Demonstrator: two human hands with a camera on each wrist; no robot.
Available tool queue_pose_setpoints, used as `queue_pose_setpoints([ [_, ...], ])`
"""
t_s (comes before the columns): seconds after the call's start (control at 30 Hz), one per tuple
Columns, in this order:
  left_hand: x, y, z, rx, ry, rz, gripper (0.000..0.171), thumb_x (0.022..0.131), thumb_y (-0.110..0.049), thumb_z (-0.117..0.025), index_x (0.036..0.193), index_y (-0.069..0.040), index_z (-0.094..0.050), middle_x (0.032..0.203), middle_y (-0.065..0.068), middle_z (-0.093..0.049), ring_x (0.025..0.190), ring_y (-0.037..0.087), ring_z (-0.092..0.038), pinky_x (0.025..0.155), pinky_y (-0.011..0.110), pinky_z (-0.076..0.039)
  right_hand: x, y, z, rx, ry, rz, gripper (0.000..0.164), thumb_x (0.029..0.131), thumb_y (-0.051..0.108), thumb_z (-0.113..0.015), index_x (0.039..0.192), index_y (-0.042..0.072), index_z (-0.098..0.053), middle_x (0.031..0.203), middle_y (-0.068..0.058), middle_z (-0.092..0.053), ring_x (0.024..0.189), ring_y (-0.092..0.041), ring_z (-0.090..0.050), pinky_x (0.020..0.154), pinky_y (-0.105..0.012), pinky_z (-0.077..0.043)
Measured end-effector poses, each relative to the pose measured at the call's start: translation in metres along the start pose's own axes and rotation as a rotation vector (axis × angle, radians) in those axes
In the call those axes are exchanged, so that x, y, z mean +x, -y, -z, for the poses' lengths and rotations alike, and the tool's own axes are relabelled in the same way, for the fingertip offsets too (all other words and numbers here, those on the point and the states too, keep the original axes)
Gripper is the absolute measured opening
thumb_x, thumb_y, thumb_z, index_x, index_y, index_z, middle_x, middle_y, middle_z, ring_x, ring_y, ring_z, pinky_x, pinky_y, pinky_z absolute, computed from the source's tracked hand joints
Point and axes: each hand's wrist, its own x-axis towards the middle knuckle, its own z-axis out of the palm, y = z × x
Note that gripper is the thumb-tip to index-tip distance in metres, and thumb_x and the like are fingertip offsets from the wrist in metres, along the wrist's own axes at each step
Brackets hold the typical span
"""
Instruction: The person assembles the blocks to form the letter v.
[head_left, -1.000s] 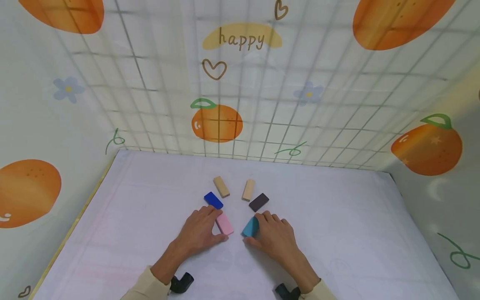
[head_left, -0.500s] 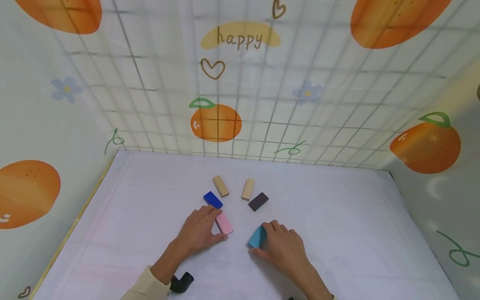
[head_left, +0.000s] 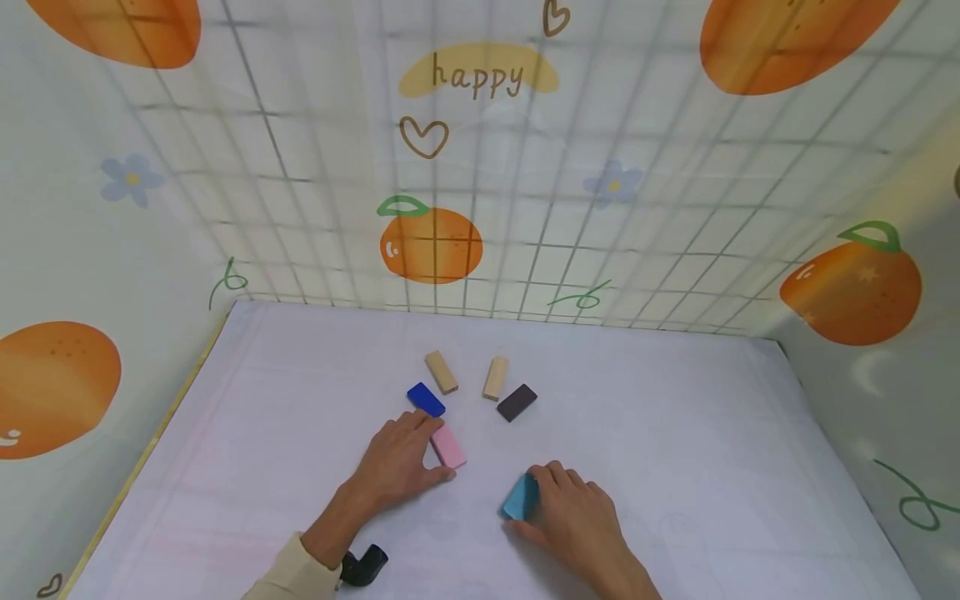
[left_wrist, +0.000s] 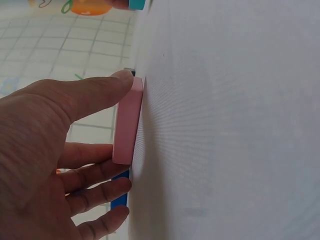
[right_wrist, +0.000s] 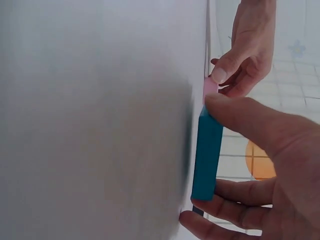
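My left hand point(head_left: 396, 463) pinches a flat pink block point(head_left: 449, 447) on the white table, thumb at its near end and fingers at its far end. In the left wrist view the pink block point(left_wrist: 128, 120) stands between thumb and fingers, with a blue block point(left_wrist: 120, 192) behind the fingertips. To the right, my right hand point(head_left: 581, 518) grips a teal block point(head_left: 521, 497) by its two ends. The right wrist view shows the teal block point(right_wrist: 208, 155) close to the table surface, its long side facing the camera.
Beyond the hands lie the blue block point(head_left: 426, 400), a dark brown block point(head_left: 517, 403), a left wooden block point(head_left: 442, 372) and a right wooden block point(head_left: 496, 378). Printed fabric walls point(head_left: 525, 167) rise at the back and sides of the table point(head_left: 712, 467).
My right hand has moved toward me and slightly right, carrying the teal block away from the dark brown block. My left hand has stayed in place on the pink block.
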Motion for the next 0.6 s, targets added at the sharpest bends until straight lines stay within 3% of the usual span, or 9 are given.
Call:
queue_pose_setpoints([
  [0.6,0.000,-0.001,0.000,-0.007,-0.012,-0.001,0.073,0.083,-0.053,-0.078,0.138,-0.007,-0.060,0.134,0.011,-0.060,0.121,0.027,-0.056,0.099,0.045,-0.047,-0.013,0.009,-0.004,-0.027,0.129,-0.081,0.080,0.070,0.065,-0.082,0.124,0.010,-0.063,0.114,-0.010,-0.062,0.101,-0.029,-0.059,0.091,-0.057,-0.051],
])
